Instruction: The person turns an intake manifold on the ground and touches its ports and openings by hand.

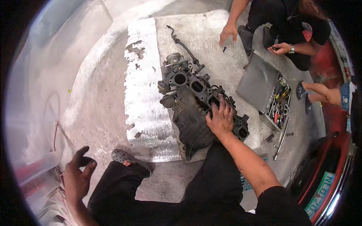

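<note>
A black intake manifold (191, 126) with a row of oval ports and a ribbed body lies on a worn mat in front of me. Across its port row rests my right hand (220, 117), fingers stretched and spread at the rim of a middle port. The fingertips partly cover that port. At the manifold's far end sit a grey metal throttle body (174, 58) and a thin dark hose (183, 44). Away to the left, my left hand (78, 173) hangs in the air above the floor, its fingers apart with nothing in them.
A silver foil strip (145, 94) with torn edges runs beside the manifold. To the right lies an opened metal toolbox (279, 100) full of tools, with a ratchet (281, 139) near it. A crouching person's hand (228, 33) reaches toward the mat; their other hand (281, 48) holds small dark pieces.
</note>
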A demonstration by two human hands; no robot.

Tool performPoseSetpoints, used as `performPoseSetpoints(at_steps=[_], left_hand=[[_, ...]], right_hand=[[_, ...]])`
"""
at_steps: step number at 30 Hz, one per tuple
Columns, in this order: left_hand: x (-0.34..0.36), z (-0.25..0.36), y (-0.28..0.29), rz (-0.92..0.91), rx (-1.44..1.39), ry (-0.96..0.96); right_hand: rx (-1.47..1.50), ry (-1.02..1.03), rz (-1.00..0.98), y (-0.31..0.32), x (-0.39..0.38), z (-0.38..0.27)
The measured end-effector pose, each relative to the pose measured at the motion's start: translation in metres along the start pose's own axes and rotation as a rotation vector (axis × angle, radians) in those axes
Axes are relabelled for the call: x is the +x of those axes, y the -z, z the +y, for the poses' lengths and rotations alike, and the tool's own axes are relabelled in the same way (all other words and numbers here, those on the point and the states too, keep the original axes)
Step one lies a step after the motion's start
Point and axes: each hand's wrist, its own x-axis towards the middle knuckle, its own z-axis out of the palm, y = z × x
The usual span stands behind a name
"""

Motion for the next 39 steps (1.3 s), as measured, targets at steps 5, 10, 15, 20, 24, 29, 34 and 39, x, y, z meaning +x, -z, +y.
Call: performPoseSetpoints(at_steps=[5,10,15,20,24,29,34,39], left_hand=[[0.002,-0.002,-0.010,-0.057,0.031,0.057],[0.006,0.004,-0.013,-0.095,0.028,0.074],[0.013,0.006,-0.013,-0.119,0.046,0.068],[0.019,0.010,-0.018,-0.141,0.077,0.088],[0.024,0.008,-0.020,-0.155,0.070,0.065],[0.026,0.005,-0.023,-0.166,0.086,0.043],[0.029,0.000,-0.026,-0.164,0.074,0.024],[0.028,0.001,-0.026,-0.169,0.023,0.035]], right_hand=[[-0.028,-0.006,0.013,-0.008,-0.001,0.004],[-0.048,0.011,0.054,-0.013,-0.002,0.005],[-0.067,-0.003,0.062,-0.013,0.002,0.006],[-0.034,0.017,0.071,-0.008,0.004,0.007],[-0.033,0.001,0.041,-0.009,0.003,0.007],[-0.018,0.033,0.104,-0.008,0.000,0.007],[-0.034,0.035,0.077,-0.011,0.001,0.007],[-0.033,0.057,0.147,-0.009,0.003,0.010]])
